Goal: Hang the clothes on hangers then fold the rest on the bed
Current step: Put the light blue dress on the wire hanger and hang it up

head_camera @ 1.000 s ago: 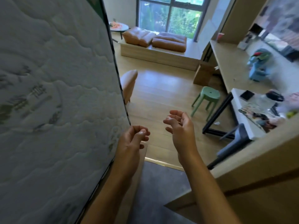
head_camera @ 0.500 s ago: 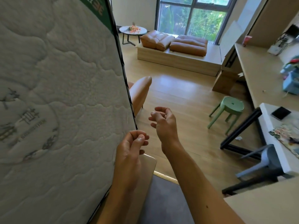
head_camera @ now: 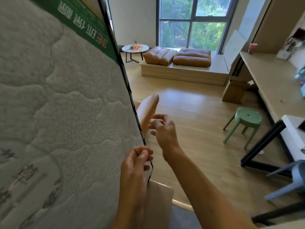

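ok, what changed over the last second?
The right hand drifted left, closer to the upright mattress edge, fingers loosely curled. Nothing taken or released. The left hand stays curled by the mattress edge, holding nothing visible; green stool unmoved.

The white quilted mattress (head_camera: pixel 66 113) is cut off by the left, top and bottom edges. The small print on its green label (head_camera: pixel 85 25) cannot be read. Most of the tan upholstered chair (head_camera: pixel 146 111) is hidden behind the mattress. The palm of the left hand (head_camera: pixel 135 166) is turned away, so whether anything is pinched cannot be told. The blue-grey plastic chair (head_camera: pixel 290 179) is blurred and cropped at the right edge, as are the blue objects (head_camera: pixel 301 83) there.
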